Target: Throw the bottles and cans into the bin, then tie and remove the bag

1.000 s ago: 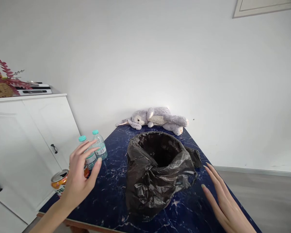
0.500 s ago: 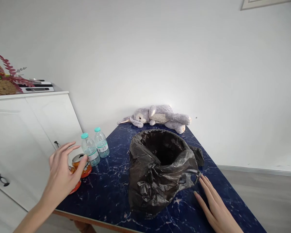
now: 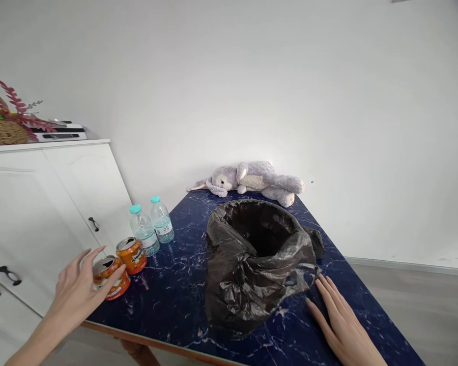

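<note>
My left hand (image 3: 78, 287) is open, its fingers spread just beside the nearer of two orange drink cans (image 3: 110, 276) at the table's left front edge; the thumb is close to or touching that can. The second orange can (image 3: 132, 255) stands right behind it. My right hand (image 3: 338, 320) lies flat and open on the dark blue marble-patterned table (image 3: 175, 300), its fingertips at the lower right edge of a black trash bag (image 3: 257, 264). The bag stands open-mouthed in the table's middle.
Two small water bottles with teal caps (image 3: 152, 229) stand behind the cans. A grey plush toy (image 3: 252, 180) lies at the table's far end against the white wall. A white cabinet (image 3: 41, 203) with a basket of plants (image 3: 5, 124) stands at left.
My left hand has dropped down and leftward, from near the bottles to the nearer can. My right hand has slid closer to the bag's base. The camera has shifted left.
</note>
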Motion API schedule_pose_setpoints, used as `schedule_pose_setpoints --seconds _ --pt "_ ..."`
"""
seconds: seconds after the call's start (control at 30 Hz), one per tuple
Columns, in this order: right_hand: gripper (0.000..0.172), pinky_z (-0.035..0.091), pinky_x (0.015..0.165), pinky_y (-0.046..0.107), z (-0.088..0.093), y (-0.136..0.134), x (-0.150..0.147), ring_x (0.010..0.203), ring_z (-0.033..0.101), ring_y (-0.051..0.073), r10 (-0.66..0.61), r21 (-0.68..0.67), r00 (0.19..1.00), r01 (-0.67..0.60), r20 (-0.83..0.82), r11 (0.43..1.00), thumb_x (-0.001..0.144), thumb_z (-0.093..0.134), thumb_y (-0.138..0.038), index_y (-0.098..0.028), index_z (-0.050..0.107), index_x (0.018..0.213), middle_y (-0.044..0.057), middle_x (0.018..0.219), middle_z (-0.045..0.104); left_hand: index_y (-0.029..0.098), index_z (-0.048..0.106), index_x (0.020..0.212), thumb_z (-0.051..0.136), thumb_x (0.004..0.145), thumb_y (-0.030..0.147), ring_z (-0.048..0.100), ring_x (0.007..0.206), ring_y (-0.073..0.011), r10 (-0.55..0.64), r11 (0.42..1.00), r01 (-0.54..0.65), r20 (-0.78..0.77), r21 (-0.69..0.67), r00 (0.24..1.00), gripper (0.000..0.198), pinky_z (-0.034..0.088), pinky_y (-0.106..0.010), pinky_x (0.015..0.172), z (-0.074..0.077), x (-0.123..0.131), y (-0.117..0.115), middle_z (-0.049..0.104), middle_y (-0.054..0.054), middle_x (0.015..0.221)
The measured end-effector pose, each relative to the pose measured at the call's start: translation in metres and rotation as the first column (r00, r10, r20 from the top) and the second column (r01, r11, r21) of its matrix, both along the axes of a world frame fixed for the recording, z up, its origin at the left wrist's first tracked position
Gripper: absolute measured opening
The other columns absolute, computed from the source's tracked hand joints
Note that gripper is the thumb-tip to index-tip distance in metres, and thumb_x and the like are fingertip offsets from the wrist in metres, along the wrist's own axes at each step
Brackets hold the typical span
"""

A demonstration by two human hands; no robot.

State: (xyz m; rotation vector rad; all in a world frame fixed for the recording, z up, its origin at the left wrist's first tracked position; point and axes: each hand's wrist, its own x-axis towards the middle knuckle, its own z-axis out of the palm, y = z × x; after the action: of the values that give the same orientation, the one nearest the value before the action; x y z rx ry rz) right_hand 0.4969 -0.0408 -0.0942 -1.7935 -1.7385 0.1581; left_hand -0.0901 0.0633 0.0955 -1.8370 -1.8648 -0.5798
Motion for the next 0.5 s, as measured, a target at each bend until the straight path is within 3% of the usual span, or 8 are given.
schedule_pose_setpoints --seconds 0.13,0.23,0.3,0.4,0.5 --pt "0.072 0.039 0.123 0.063 -0.001 0.000 -0.001 0.160 0.026 0.037 -0.018 0.022 0.999 0.018 0.034 1.000 0.108 0.035 -0.058 -0.026 0.022 0.171 0.007 0.175 0.028 0.021 0.046 0.142 0.046 0.098 0.063 0.064 0.121 -0.0384 0.033 0.999 -0.032 0.033 -0.037 0.999 0.060 0.049 -0.052 0.107 -0.003 -0.010 0.001 0.067 -0.019 0.134" --pt "0.070 0.040 0.123 0.062 -0.002 0.001 -0.002 0.159 0.029 0.037 -0.012 0.059 0.998 0.009 0.058 0.998 0.109 0.037 -0.056 -0.027 0.023 0.171 0.007 0.174 0.031 0.031 0.049 0.131 0.052 0.096 0.061 0.071 0.088 -0.0315 -0.012 0.999 0.017 0.111 -0.041 0.994 0.046 0.055 -0.049 0.095 -0.002 -0.013 0.001 0.077 -0.007 0.110" --pt "0.070 0.042 0.123 0.061 -0.002 0.001 -0.001 0.159 0.031 0.037 -0.013 0.061 0.998 0.009 0.061 0.998 0.108 0.038 -0.057 -0.027 0.024 0.170 0.007 0.174 0.032 0.035 0.051 0.123 0.054 0.096 0.061 0.066 0.066 -0.0256 -0.043 0.995 0.060 0.201 -0.078 0.979 0.037 0.057 -0.044 0.084 0.000 -0.010 0.000 0.078 0.001 0.099" --pt "0.070 0.042 0.122 0.062 -0.002 0.001 -0.001 0.158 0.033 0.037 -0.024 0.046 0.998 0.021 0.050 0.999 0.108 0.037 -0.058 -0.026 0.026 0.170 0.008 0.173 0.032 0.034 0.051 0.118 0.053 0.095 0.064 0.063 0.059 -0.0231 0.018 0.989 0.029 0.311 -0.146 0.950 0.038 0.056 -0.039 0.072 0.003 -0.003 -0.005 0.077 0.002 0.100" --pt "0.069 0.042 0.123 0.062 -0.001 0.000 -0.001 0.158 0.033 0.037 -0.022 0.037 0.999 0.020 0.039 0.999 0.109 0.037 -0.058 -0.027 0.026 0.170 0.008 0.173 0.033 0.032 0.052 0.118 0.054 0.095 0.064 0.062 0.057 -0.0220 0.064 0.990 -0.018 0.325 -0.143 0.943 0.039 0.056 -0.039 0.068 0.006 0.002 -0.014 0.077 -0.001 0.105"
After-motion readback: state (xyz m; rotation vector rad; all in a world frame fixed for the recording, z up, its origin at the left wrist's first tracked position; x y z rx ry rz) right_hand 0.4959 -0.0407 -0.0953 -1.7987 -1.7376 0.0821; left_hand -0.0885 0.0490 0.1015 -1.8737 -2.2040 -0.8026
